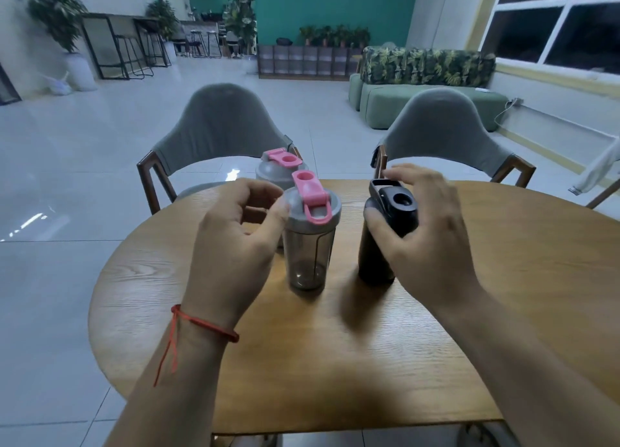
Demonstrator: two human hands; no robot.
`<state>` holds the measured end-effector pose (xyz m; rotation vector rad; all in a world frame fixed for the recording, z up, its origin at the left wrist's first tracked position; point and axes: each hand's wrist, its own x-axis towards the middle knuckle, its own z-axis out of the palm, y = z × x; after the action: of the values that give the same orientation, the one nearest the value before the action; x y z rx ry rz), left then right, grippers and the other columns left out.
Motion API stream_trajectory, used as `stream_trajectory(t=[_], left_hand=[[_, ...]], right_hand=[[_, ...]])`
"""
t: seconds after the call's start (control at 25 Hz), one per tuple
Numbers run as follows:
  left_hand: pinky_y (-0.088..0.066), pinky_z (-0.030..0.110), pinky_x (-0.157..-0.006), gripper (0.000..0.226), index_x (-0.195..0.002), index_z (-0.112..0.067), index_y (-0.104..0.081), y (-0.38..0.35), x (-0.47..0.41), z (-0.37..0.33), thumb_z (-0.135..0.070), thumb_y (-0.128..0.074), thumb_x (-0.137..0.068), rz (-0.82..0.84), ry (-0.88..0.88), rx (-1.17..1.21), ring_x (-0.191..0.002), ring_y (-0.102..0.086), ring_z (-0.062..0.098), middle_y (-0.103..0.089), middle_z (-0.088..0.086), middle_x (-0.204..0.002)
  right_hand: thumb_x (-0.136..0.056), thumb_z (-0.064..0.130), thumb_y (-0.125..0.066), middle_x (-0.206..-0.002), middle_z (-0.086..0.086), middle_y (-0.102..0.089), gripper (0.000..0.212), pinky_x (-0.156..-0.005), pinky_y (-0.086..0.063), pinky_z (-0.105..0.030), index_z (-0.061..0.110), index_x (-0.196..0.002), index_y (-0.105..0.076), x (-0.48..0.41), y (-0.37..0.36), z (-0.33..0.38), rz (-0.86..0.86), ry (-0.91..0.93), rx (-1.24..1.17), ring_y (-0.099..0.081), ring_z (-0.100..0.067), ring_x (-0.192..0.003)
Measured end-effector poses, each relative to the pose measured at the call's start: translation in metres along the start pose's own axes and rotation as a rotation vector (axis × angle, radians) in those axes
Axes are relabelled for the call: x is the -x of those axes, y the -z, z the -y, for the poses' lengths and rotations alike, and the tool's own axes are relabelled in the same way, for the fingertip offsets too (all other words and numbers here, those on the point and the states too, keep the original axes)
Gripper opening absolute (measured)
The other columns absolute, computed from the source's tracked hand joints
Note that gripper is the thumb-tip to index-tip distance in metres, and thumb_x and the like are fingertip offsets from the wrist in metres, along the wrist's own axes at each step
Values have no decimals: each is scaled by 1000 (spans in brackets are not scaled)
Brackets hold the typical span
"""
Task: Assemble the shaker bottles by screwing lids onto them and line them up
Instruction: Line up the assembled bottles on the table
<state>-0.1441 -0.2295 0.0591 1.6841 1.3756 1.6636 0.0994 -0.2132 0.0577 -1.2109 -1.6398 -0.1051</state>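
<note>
Three shaker bottles stand on the round wooden table [335, 362]. A smoky clear bottle [310, 255] with a grey lid and pink flip cap stands in the middle. Behind it a second grey-and-pink lidded bottle [275, 169] is partly hidden. To the right stands a black bottle [374, 262] with a black lid [397, 203]. My left hand [235, 238] hovers just left of the middle bottle, thumb tip touching the lid's rim, fingers loosely curled. My right hand [426, 235] wraps around the black bottle's lid, thumb on its near side and fingers over the far side.
Two grey upholstered chairs, the left chair [218, 124] and the right chair [439, 127], stand at the table's far edge. Beyond them lie tiled floor, a green sofa [419, 87] and plants. Bare wood stretches in front of the bottles.
</note>
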Motion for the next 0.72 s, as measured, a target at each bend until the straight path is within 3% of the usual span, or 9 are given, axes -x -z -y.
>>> stream_trajectory(t=[0.08, 0.2, 0.32, 0.44, 0.52, 0.6, 0.72], left_hand=[[-59, 23, -78, 27, -120, -31, -67, 2, -2, 11, -18, -76, -99, 43, 65, -84, -102, -71, 2, -73, -13, -110], [-54, 12, -84, 58, -142, -35, -50, -1, -1, 29, -17, -81, -96, 241, 199, -52, -113, -65, -8, -65, -20, -126], [-49, 6, -89, 80, -155, -36, -39, -7, 6, 41, -24, -88, -93, 371, 246, -89, -113, -57, -23, -58, -28, -129], [-44, -5, -81, 74, -143, -38, -40, -4, 10, 39, -15, -89, -92, 388, 253, -57, -99, -50, -40, -54, -34, -120], [-48, -1, -83, 66, -136, -30, -49, 9, 9, 35, -10, -90, -90, 313, 234, 5, -97, -57, -35, -62, -24, -122], [-57, 13, -97, 66, -139, -28, -52, 33, 1, 37, -16, -94, -88, 238, 217, 121, -111, -67, -21, -72, -11, -131], [-58, 45, -113, 72, -158, -27, -48, 83, -11, 51, -13, -81, -96, 336, 170, 335, -140, -68, 19, -71, 1, -149]], right_hand=[[-90, 38, -81, -125, 1, -71, 49, -111, -45, -40, 21, -134, -69, -13, -11, 23, 136, 90, 9, -61, -21, -118], [-85, 65, -71, -138, 9, -66, 70, -116, -41, -44, 36, -147, -56, -19, -38, 43, 414, 93, 111, -59, -17, -126], [-84, 63, -76, -140, 11, -61, 77, -105, -51, -41, 46, -152, -45, -20, -53, 47, 478, 41, 124, -62, -18, -123], [-83, 57, -81, -134, 12, -63, 72, -97, -53, -36, 46, -147, -50, -20, -55, 56, 429, 48, 62, -64, -15, -118], [-82, 53, -82, -126, 14, -66, 64, -95, -52, -33, 45, -140, -56, -26, -59, 73, 405, 63, -37, -65, -12, -113], [-82, 49, -84, -121, 17, -70, 56, -92, -57, -34, 42, -132, -61, -42, -67, 94, 433, 67, -181, -68, -9, -107], [-82, 44, -89, -123, 15, -70, 58, -90, -61, -31, 37, -131, -59, -73, -83, 120, 617, 114, -317, -72, -9, -108]])
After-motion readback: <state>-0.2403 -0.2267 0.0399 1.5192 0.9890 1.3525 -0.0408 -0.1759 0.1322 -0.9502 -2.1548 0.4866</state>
